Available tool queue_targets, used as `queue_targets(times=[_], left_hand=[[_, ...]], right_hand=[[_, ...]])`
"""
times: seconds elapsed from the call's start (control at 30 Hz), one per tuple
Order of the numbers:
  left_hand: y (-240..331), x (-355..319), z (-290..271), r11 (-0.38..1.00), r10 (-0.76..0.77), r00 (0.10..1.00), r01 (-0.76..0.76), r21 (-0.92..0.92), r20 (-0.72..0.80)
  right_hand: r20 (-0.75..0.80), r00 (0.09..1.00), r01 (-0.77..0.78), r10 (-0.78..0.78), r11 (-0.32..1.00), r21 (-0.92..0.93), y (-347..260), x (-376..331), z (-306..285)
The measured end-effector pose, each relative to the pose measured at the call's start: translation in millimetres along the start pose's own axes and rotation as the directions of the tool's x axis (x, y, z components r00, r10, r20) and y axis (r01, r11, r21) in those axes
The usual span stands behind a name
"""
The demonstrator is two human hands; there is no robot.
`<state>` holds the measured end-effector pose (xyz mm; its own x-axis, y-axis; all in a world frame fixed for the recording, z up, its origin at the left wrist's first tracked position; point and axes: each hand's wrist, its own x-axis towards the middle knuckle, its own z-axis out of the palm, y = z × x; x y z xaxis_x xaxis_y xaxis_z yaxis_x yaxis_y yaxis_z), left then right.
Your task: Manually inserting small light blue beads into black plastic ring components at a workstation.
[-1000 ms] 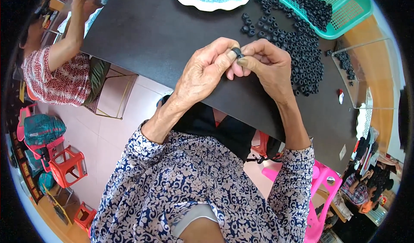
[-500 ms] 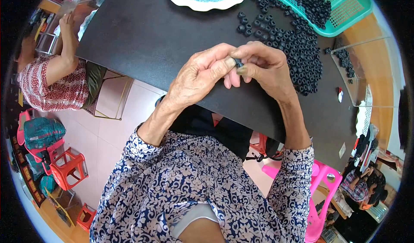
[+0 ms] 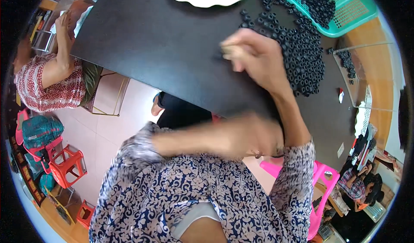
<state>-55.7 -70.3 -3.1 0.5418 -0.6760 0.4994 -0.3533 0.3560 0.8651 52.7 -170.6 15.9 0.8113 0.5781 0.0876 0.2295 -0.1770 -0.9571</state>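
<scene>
My right hand (image 3: 258,57) is over the table, beside the pile of small black ring-shaped pieces (image 3: 297,53). Its fingers are curled and pressed together, slightly smeared by motion. A faint dark blur lies just left of the fingertips; whatever they grip cannot be made out. My left hand (image 3: 254,133) is low, across my front at the table's near edge, and strongly blurred. Its fingers cannot be read. At the far side stands a white wavy-rimmed dish (image 3: 202,2) filled with light blue bits. A green plastic basket (image 3: 368,12) at the far right holds more black pieces.
The dark table (image 3: 146,40) spans the workspace. A clear panel (image 3: 371,77) stands along its right side. At the left a person in a red patterned top (image 3: 51,81) sits. Red stools (image 3: 67,165) are on the floor; a pink chair (image 3: 321,187) is on my right.
Both hands were together over the table, holding a small black piece between the fingertips. Now they are apart: the left has swept down toward me, while the right stays above the table, slightly shifted.
</scene>
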Motion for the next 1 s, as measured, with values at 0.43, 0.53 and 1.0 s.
queue_targets(times=[0.43,0.53,1.0], left_hand=[[17.5,22.7,-1.5,0.849,-0.491,0.866,0.453,-0.272,-0.091],[18.0,15.9,-11.3,0.926,-0.373,0.882,0.371,-0.063,-0.290],[14.2,-6.2,-26.4,0.897,-0.132,0.833,0.331,0.294,-0.538]], right_hand=[[-0.051,0.997,-0.027,0.053,0.908,0.418,12.4,-0.7,-3.1],[-0.071,0.997,-0.008,0.041,0.911,0.413,15.5,1.0,-2.0],[-0.023,0.999,-0.033,0.046,0.918,0.394,10.7,6.4,-0.3]])
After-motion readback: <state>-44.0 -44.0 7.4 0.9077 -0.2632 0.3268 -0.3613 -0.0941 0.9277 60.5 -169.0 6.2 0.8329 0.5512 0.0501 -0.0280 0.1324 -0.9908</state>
